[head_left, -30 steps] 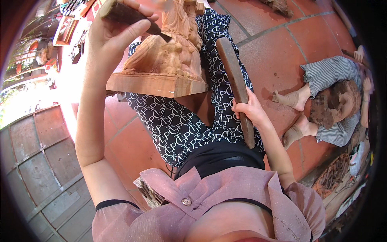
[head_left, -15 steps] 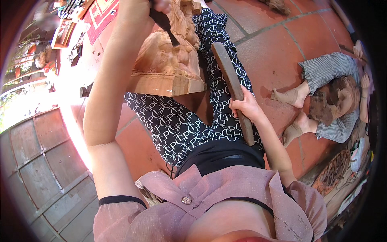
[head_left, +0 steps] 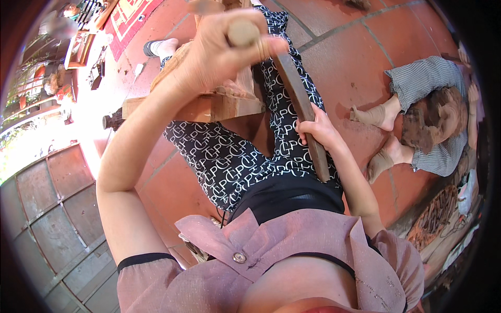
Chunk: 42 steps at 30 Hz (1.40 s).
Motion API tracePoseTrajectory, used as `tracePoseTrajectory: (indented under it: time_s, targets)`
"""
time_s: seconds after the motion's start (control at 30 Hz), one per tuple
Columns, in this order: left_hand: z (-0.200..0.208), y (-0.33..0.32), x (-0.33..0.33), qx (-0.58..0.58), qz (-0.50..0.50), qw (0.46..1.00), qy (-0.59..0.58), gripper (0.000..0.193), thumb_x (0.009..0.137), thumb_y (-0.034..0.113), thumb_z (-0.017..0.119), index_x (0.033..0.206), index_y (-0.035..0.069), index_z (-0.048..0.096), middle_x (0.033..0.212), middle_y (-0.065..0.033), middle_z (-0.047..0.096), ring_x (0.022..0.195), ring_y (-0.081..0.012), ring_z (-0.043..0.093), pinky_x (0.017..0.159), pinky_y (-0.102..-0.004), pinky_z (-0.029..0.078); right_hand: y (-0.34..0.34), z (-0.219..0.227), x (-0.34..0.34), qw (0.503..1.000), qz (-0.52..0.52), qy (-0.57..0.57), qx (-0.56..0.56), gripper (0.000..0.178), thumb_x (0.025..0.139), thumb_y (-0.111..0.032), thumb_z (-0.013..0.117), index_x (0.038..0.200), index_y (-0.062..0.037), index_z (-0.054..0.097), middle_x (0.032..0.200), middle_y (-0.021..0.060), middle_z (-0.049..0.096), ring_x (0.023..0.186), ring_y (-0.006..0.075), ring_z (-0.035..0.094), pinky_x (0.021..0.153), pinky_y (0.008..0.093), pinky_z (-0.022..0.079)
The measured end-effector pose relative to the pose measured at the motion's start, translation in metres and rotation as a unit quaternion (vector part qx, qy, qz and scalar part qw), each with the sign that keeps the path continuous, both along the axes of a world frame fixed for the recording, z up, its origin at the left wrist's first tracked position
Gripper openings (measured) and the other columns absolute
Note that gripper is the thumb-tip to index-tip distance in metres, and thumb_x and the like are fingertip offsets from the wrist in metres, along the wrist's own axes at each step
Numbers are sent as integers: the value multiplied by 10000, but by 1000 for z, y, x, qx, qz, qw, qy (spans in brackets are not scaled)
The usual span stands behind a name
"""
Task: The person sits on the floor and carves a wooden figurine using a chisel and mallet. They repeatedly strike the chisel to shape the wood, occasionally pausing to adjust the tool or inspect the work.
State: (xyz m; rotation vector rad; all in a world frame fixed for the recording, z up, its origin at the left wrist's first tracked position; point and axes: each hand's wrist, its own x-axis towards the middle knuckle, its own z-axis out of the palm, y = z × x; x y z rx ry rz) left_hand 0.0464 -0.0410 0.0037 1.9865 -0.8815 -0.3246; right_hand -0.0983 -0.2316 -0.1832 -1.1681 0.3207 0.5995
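My left hand is raised over a carved wooden figure, its fingers wrapped round a chisel. Only the round butt of the chisel's handle faces up; the blade is hidden behind the hand. Part of the carving is covered by that hand and forearm. The figure's thick wooden base sits between my legs. Off to the right, my right hand grips a long, flat wooden bar around its lower half. The bar lies slantwise above my patterned trouser leg, apart from the figure.
At the right, another person's bandaged feet rest on the tiled floor, beside a brown wood piece in that person's lap. A rack of tools lies lower right. Metal panels stand at the left.
My left hand has swung right and turned over the figure, so the chisel's butt shows and its blade is hidden. My right hand and the bar have hardly moved.
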Motion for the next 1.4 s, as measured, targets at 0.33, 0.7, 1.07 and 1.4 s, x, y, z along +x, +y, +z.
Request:
tracePoseTrajectory:
  time_s: [0.33,0.7,1.07,1.4]
  targets:
    - [35,-24,24,-26,120,964,234,281,991,279,587,790,92,529,585,26,459,478,-67,419,444,-233,333,-7,-8,-4,998,-28,-4,54,512,720,1,602,1205,40,444,753,71,560,529,130,550,466,291,500]
    - [14,1,22,55,18,994,89,349,959,248,605,672,84,494,668,25,489,613,-64,429,561,-239,339,-11,22,-9,992,-72,-102,5,560,719,27,639,1245,0,450,765,52,558,541,111,549,489,261,476]
    - [-12,-26,17,70,-88,994,-2,421,852,223,761,634,46,446,595,49,321,596,-55,308,519,-275,287,-22,65,0,852,-265,-420,-165,542,753,7,714,1225,-18,448,844,40,607,661,112,597,600,274,495]
    - [-29,-22,26,97,-57,991,73,180,822,114,726,976,30,687,827,9,676,773,-74,623,701,-242,511,-30,68,-4,806,-164,-421,-383,605,732,19,689,1290,-77,474,1050,172,662,962,337,664,808,383,523]
